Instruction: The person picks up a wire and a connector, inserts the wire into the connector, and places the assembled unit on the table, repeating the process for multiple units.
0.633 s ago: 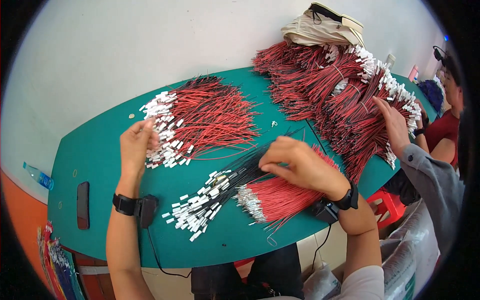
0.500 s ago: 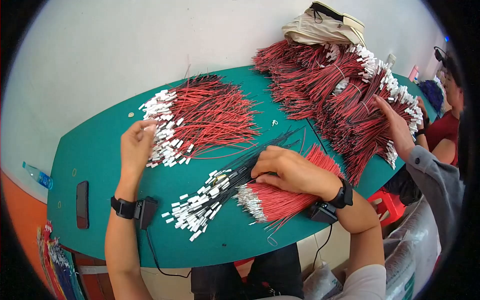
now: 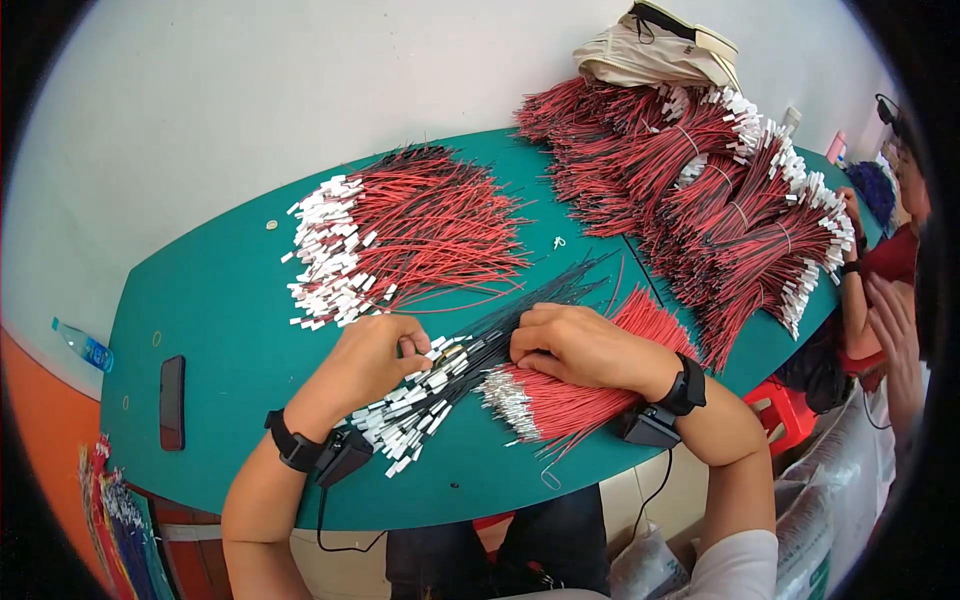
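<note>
Your L hand (image 3: 375,356) curls by white plastic connectors (image 3: 400,416) on thin black wires (image 3: 488,342), R hand (image 3: 575,345) over thin red wires (image 3: 580,402), on green counter (image 3: 230,330); can't tell either grip's gap or hold. A sideways drag cd tangle black w/ red.

A green table (image 3: 230,330) stands beside a white wall (image 3: 250,90), orange below.

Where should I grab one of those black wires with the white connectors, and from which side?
Probably by its white connector, coming from the near left with the left hand. The connectors are blocky and fan out over the green table at that end, while the black wires are thin and bunch together toward the right hand.
</note>
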`<state>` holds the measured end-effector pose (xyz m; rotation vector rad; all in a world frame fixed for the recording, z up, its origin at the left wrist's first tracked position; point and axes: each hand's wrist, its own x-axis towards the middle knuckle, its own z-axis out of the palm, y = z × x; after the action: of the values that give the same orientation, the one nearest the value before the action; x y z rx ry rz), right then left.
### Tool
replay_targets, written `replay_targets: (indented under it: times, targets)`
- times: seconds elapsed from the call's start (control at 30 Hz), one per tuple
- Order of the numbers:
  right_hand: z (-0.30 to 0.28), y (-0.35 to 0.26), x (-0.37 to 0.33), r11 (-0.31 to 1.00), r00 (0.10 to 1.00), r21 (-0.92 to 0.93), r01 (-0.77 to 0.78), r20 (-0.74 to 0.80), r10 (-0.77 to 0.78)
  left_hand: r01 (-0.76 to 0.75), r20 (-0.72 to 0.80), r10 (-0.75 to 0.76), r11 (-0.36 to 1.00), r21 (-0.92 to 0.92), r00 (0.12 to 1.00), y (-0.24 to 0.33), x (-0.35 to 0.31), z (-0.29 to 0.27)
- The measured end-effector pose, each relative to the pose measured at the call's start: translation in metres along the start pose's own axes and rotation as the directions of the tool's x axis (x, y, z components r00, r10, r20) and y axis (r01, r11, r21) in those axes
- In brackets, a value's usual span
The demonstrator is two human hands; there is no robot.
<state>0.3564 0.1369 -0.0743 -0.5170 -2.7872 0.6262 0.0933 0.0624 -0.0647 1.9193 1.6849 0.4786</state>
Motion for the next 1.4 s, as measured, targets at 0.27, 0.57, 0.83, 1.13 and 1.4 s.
replay_targets:
  times: [0.27,0.57,0.83,1.13,1.4]
  targets:
    - [-0.016,-0.008,-0.008,0.988,0.993,0.148,0.048,-0.118,-0.031,-0.017,-0.025,0.017,1.0,0.004,1.0,0.009,-0.006,-0.001]
    - [-0.025,-0.016,-0.006,0.948,0.977,0.316,0.035,-0.211,0.034,-0.04,-0.07,-0.001,0.813,-0.581,0.998,-0.005,-0.003,-0.013]
    - [-0.027,0.002,-0.005,0.997,0.954,-0.072,-0.011,-0.301,-0.011,-0.055,-0.08,-0.016,0.592,-0.804,0.997,-0.006,0.004,0.001]
    - [0.001,0.014,0.006,0.977,0.996,0.205,0.052,0.055,-0.065,-0.022,-0.039,-0.023,0.5,-0.866,0.999,-0.011,0.01,0.016]
    - [-0.004,0.006,0.014,0.955,0.996,0.286,0.076,-0.075,-0.057,-0.009,-0.014,-0.008,0.441,-0.898,1.0,-0.017,0.009,0.017]
